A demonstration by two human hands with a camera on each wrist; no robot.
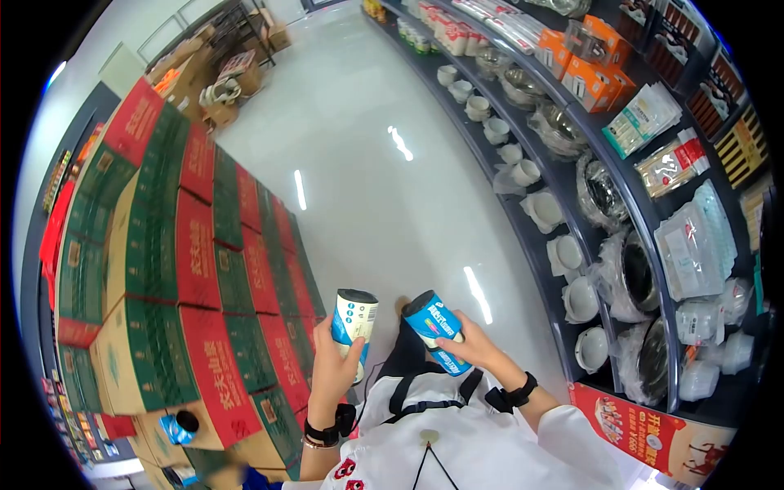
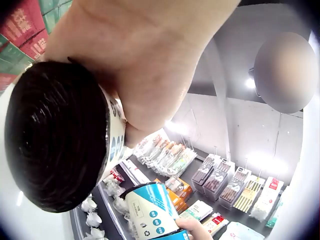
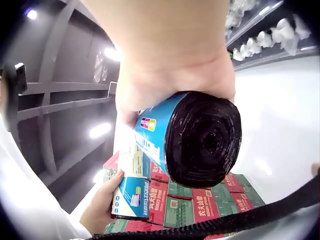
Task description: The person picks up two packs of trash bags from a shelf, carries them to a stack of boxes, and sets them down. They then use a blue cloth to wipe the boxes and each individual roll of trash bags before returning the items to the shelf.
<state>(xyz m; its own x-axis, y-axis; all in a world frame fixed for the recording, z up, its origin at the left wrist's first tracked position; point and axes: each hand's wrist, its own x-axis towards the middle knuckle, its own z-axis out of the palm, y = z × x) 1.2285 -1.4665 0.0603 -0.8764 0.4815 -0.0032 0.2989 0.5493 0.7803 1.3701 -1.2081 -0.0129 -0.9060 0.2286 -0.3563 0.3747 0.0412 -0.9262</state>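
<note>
In the head view my left hand (image 1: 330,366) grips a roll of black plastic bags (image 1: 356,314) in a blue-and-cream wrapper, held nearly upright with the thumb across its front. My right hand (image 1: 475,345) grips a similar bag roll (image 1: 431,317), tilted, its printed blue side facing up. The two rolls are apart, side by side before my body. The coiled black end of the left roll (image 2: 55,135) fills much of the left wrist view. From the right wrist, the end of the right roll (image 3: 205,140) shows close up, palm above it.
Stacked red and green cartons (image 1: 196,245) rise on the left; another blue-wrapped roll (image 1: 178,426) lies on cartons at lower left. A curved shelf (image 1: 563,114) with bowls, pans and packets runs along the right. Pale floor (image 1: 367,163) stretches ahead between them.
</note>
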